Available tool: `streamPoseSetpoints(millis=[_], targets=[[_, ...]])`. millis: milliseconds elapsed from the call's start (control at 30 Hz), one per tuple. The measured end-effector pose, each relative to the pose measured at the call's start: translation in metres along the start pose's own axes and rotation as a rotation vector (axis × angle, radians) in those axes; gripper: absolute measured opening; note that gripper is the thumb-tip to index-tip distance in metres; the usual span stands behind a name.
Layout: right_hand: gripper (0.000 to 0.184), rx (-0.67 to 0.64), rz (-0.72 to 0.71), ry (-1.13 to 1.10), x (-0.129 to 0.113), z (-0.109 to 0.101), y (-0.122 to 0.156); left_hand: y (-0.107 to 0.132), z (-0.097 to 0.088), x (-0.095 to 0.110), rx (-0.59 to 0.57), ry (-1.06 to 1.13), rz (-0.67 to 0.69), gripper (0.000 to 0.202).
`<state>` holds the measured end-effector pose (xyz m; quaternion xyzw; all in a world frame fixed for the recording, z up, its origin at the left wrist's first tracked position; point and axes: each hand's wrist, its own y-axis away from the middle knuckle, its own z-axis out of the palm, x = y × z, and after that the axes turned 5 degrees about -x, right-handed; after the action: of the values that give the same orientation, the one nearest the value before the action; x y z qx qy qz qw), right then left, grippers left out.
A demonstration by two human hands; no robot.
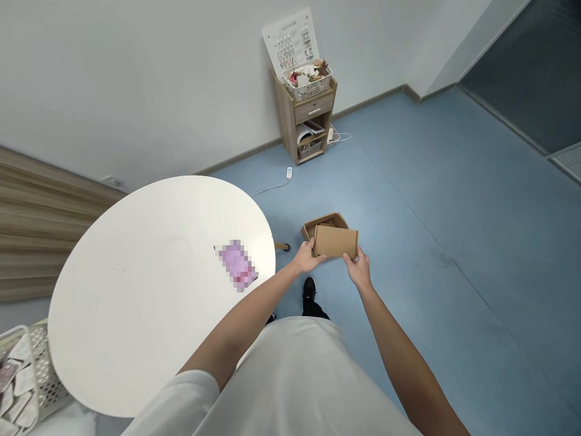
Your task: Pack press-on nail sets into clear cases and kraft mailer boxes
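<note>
Cardboard box (336,241) between left fingers (318,259) and right fingers (349,261)

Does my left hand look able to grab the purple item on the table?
Probably not: your left hand holds the upper box, though the way to the purple item looks clear.
</note>
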<state>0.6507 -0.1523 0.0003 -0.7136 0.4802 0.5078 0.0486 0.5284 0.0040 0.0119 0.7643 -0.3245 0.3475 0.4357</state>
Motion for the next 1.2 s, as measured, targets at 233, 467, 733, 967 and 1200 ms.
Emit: streamPoseSetpoints(millis=[233, 467, 733, 967, 1200], targets=[[0.066, -0.003, 0.033, -0.008, 0.018, -0.001, 0.006, 0.013, 0.0, -0.011, 0.009, 0.019, -0.039, 0.067], [0.044, -0.208, -0.091, -0.049, 0.004, 0.045, 0.063, 0.119, -0.024, -0.049, -0.008, 0.223, -0.136, 0.052], [0.04, -0.519, -0.405, 0.004, -0.055, 0.148, 0.148, 0.289, -0.064, -0.112, 0.373, 0.251, -0.192, 0.043], [0.039, -0.866, -0.547, 0.22, -0.098, 0.263, 0.233, 0.425, -0.081, -0.177, 0.696, 0.297, -0.332, 0.038], [0.028, -1.286, -0.717, 0.475, -0.133, 0.325, 0.291, 0.494, -0.072, -0.207, 0.844, 0.38, -0.513, 0.045]])
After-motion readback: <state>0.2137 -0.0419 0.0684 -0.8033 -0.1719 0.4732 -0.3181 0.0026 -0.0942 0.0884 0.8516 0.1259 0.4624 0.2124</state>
